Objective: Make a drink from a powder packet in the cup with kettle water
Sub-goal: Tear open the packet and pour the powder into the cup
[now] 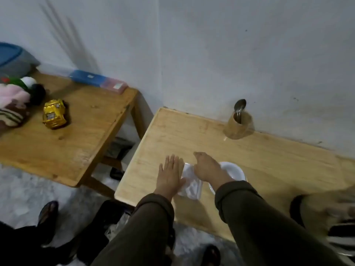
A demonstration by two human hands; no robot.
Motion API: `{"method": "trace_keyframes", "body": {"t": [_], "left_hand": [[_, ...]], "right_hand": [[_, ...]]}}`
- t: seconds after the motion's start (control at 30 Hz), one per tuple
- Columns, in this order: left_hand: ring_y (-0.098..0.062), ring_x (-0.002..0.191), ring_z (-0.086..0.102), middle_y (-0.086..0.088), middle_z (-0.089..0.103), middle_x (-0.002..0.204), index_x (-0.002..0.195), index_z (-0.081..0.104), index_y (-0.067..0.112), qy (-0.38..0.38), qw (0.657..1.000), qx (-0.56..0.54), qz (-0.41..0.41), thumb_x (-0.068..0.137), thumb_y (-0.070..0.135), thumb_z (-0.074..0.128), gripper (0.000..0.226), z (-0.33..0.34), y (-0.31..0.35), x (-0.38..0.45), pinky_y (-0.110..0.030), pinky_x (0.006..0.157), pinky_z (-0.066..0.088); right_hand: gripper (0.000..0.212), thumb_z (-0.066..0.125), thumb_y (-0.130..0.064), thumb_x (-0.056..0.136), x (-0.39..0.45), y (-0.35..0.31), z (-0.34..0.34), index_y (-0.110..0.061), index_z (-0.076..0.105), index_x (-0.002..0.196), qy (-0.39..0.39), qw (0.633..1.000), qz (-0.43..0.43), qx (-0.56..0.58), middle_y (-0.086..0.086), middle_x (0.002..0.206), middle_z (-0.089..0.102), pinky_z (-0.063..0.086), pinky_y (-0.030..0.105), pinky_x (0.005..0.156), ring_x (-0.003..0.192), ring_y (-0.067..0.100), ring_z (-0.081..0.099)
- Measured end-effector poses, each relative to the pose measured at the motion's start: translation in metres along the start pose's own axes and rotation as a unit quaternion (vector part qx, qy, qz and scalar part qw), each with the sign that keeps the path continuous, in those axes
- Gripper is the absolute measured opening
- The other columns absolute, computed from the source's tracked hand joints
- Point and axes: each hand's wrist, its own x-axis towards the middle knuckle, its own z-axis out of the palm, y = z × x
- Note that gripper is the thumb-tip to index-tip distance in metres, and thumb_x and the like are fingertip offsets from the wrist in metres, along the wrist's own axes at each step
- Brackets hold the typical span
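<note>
The left hand (170,174), just below the frame's centre, lies flat on the pale wooden table (259,150) with its fingers straight and slightly spread, the thumb side touching a white, crinkled flat packet (191,186). The right hand (206,167) is beside it, fingers curled downward onto the packet's upper end; whether they pinch it I cannot tell. Directly right of that hand, partly hidden by the wrist and dark olive sleeve (259,217), sits a white round cup (233,170). In the upper right of the table, against the grey wall, stands a brown cylindrical holder (239,126) with a metal spoon (239,107) in it. At left, a darker wooden side table (86,135) carries a yellow toy car (54,114).
</note>
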Motion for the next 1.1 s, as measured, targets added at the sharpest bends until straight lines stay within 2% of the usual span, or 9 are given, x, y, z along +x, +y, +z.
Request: {"method": "trace_keyframes", "body": {"t": [0.3, 0.47, 0.53, 0.6, 0.67, 0.7, 0.8, 0.9, 1.1], "left_hand": [[-0.023, 0.149, -0.014, -0.004, -0.012, 0.162, 0.152, -0.007, 0.011, -0.024, 0.999, -0.02, 0.013, 0.089, 0.056, 0.046, 0.094, 0.012, -0.016, 0.017, -0.044, 0.121, 0.001], [-0.024, 0.149, -0.014, -0.003, -0.01, 0.162, 0.153, 0.0, 0.014, -0.023, 0.998, -0.024, 0.046, 0.09, 0.049, 0.05, 0.087, 0.011, -0.019, 0.026, -0.045, 0.121, 0.001], [-0.024, 0.151, -0.005, -0.002, 0.002, 0.163, 0.151, 0.017, 0.016, 0.003, 0.995, -0.055, 0.082, 0.09, 0.036, 0.055, 0.074, 0.007, -0.019, 0.026, -0.043, 0.121, 0.007], [-0.027, 0.146, 0.025, -0.006, 0.033, 0.155, 0.143, 0.038, 0.018, 0.027, 0.984, -0.136, 0.114, 0.088, 0.021, 0.056, 0.057, -0.001, -0.017, 0.025, -0.039, 0.117, 0.025], [-0.028, 0.118, 0.059, -0.009, 0.064, 0.126, 0.127, 0.056, 0.017, 0.024, 0.961, -0.257, 0.101, 0.088, 0.016, 0.055, 0.039, -0.015, -0.012, 0.022, -0.031, 0.098, 0.046], [-0.028, 0.106, 0.064, -0.01, 0.07, 0.114, 0.119, 0.061, 0.015, 0.026, 0.95, -0.297, 0.092, 0.09, 0.017, 0.053, 0.03, -0.022, -0.009, 0.022, -0.028, 0.089, 0.048], [-0.025, 0.094, 0.066, -0.011, 0.074, 0.103, 0.102, 0.068, 0.009, 0.057, 0.934, -0.337, 0.105, 0.093, 0.015, 0.05, 0.021, -0.042, 0.002, 0.025, -0.021, 0.073, 0.039], [-0.019, 0.088, 0.062, -0.01, 0.074, 0.102, 0.1, 0.069, 0.01, 0.062, 0.934, -0.331, 0.123, 0.093, 0.014, 0.05, 0.021, -0.057, 0.012, 0.028, -0.014, 0.064, 0.03], [-0.023, 0.096, 0.062, -0.007, 0.072, 0.105, 0.108, 0.068, 0.015, 0.062, 0.928, -0.322, 0.175, 0.095, 0.019, 0.047, 0.024, -0.081, 0.038, 0.028, -0.02, 0.073, 0.036]], "right_hand": [[0.053, 0.046, -0.014, 0.092, 0.025, -0.004, 0.027, -0.014, 0.032, 0.143, -0.029, 0.996, 0.075, -0.028, 0.014, 0.142, 0.045, 0.041, 0.04, 0.107, 0.128, 0.033, 0.047], [0.026, 0.052, -0.015, 0.088, 0.023, -0.013, 0.021, -0.011, 0.059, 0.113, 0.039, 0.993, 0.102, -0.037, 0.014, 0.115, 0.064, 0.051, 0.039, 0.091, 0.106, 0.034, 0.06], [0.02, 0.053, -0.013, 0.085, 0.02, -0.016, 0.017, -0.01, 0.064, 0.102, 0.052, 0.991, 0.121, 0.015, 0.012, 0.107, 0.067, 0.05, 0.036, 0.088, 0.102, 0.032, 0.061], [0.018, 0.056, -0.013, 0.085, 0.018, -0.018, 0.012, -0.01, 0.067, 0.098, 0.068, 0.986, 0.135, 0.077, 0.012, 0.106, 0.068, 0.049, 0.033, 0.085, 0.099, 0.03, 0.06], [0.016, 0.058, -0.01, 0.084, 0.015, -0.018, 0.004, -0.011, 0.069, 0.096, 0.086, 0.974, 0.154, 0.145, 0.011, 0.105, 0.07, 0.044, 0.027, 0.078, 0.09, 0.025, 0.058], [0.015, 0.06, -0.01, 0.083, 0.013, -0.017, 0.0, -0.011, 0.07, 0.094, 0.097, 0.966, 0.163, 0.177, 0.009, 0.102, 0.07, 0.041, 0.024, 0.075, 0.087, 0.022, 0.056], [0.012, 0.064, -0.012, 0.081, 0.004, -0.015, -0.016, -0.01, 0.07, 0.091, 0.132, 0.947, 0.167, 0.242, 0.005, 0.089, 0.065, 0.037, 0.022, 0.074, 0.084, 0.018, 0.054], [0.013, 0.071, -0.017, 0.078, -0.007, -0.012, -0.032, -0.011, 0.07, 0.089, 0.16, 0.933, 0.151, 0.284, 0.002, 0.085, 0.063, 0.038, 0.023, 0.074, 0.085, 0.017, 0.056], [0.006, 0.07, -0.017, 0.08, -0.027, 0.002, -0.057, -0.013, 0.07, 0.084, 0.208, 0.912, 0.121, 0.331, 0.006, 0.083, 0.065, 0.04, 0.025, 0.075, 0.083, 0.019, 0.057]]}}
